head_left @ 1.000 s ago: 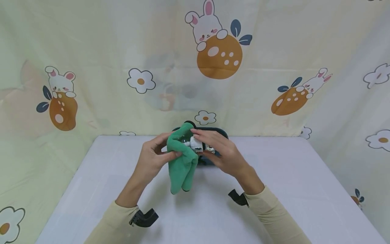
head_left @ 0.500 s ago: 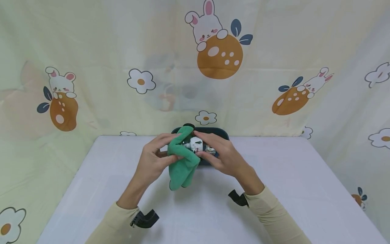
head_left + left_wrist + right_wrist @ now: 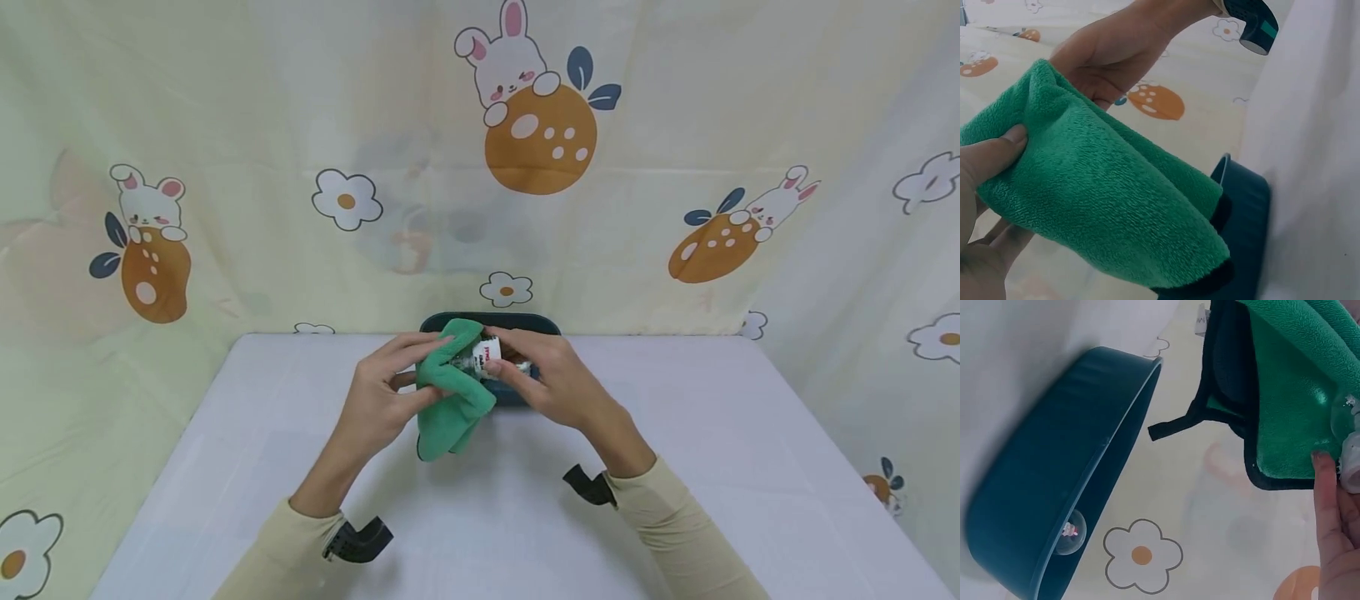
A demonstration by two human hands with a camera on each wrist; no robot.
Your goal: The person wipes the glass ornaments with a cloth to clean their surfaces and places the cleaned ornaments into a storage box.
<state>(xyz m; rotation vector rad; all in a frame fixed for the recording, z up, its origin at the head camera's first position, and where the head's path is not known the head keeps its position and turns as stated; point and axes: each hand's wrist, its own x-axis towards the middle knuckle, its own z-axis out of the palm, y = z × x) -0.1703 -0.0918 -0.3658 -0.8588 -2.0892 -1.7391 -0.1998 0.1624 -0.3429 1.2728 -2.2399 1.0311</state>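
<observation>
A small snow globe (image 3: 487,356) with a white base and red lettering lies sideways between the hands. The fingers and thumb of my right hand (image 3: 558,379) hold it by the base. Its clear ball (image 3: 1341,419) points into the folds of a green towel (image 3: 457,392). My left hand (image 3: 382,387) grips that towel, thumb on the near side and fingers behind, wrapping it about the ball. In the left wrist view the towel (image 3: 1104,181) hides the globe. Dark edging and a short strap (image 3: 1169,428) show on the towel in the right wrist view.
A dark teal basin (image 3: 517,320) stands behind and below the hands, near the table's far edge. Inside it sits another clear ball (image 3: 1069,531) with a tiny figure. A printed curtain (image 3: 637,225) hangs right behind the white table (image 3: 675,417).
The snow globe has turned in my right fingers, its base now showing red lettering instead of a dark print. The towel's top edge has dropped, and its hanging corners sit slightly higher.
</observation>
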